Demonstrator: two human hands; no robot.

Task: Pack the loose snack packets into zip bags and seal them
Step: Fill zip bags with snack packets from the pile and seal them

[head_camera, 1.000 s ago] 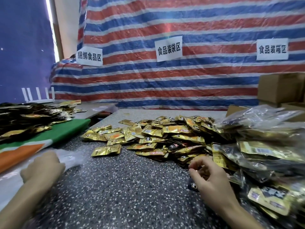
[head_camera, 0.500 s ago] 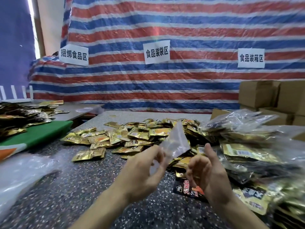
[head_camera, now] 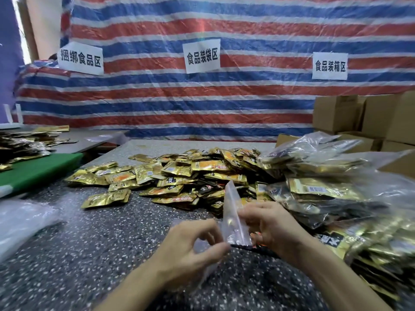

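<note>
Your right hand (head_camera: pixel 272 227) has closed in on the zip bag (head_camera: pixel 233 217) since half a second ago. Both it and your left hand (head_camera: pixel 190 250) pinch the bag, upright, before the snack packets (head_camera: pixel 179 176).

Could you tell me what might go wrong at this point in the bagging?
1. Both hands, left hand and right hand, pinch one thin clear zip bag; it could slip or fail to open.
2. The filled bags are heaped at the right and might slide into the loose packets, mixing packed with unpacked.

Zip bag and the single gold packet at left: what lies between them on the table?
Head view: only bare speckled table between zip bag and gold packet.
</note>
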